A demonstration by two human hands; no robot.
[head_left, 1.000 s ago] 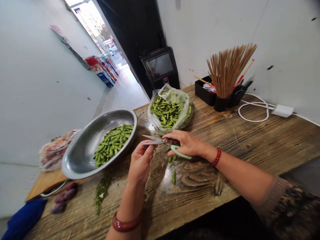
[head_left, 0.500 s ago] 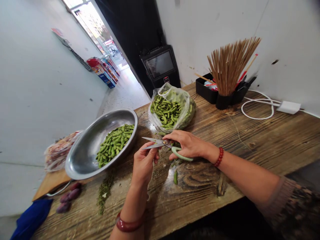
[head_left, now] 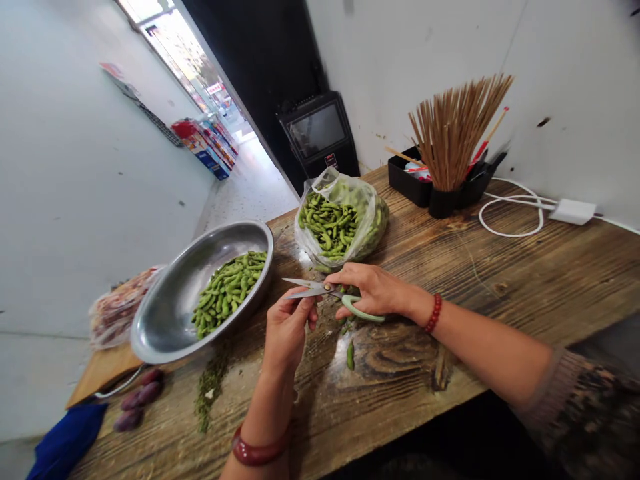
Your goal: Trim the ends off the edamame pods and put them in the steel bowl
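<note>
My right hand (head_left: 373,290) holds a pair of scissors (head_left: 350,300) with pale green handles, the blades parted and pointing left. Just under the blades my left hand (head_left: 287,330) is closed in a pinch, its fingertips by the lower blade; what they hold is hidden. A single green soybean pod (head_left: 351,355) lies on the table below the scissors. Beyond my hands stands a clear plastic bag (head_left: 373,230) full of pods. On the left a tilted metal bowl (head_left: 167,303) holds a heap of green pods (head_left: 230,290).
Trimmed scraps (head_left: 210,390) lie on the wooden table (head_left: 400,413) near several purplish-red roundish items (head_left: 143,397). A bagged bundle (head_left: 120,310) rests on a board at far left, above a blue cloth (head_left: 67,440). Skewers (head_left: 453,137) and a white cable (head_left: 530,230) are at the back right.
The view has shifted slightly. Both hands keep nearly the same pose, with the scissor blades still parted over the left fingertips.
</note>
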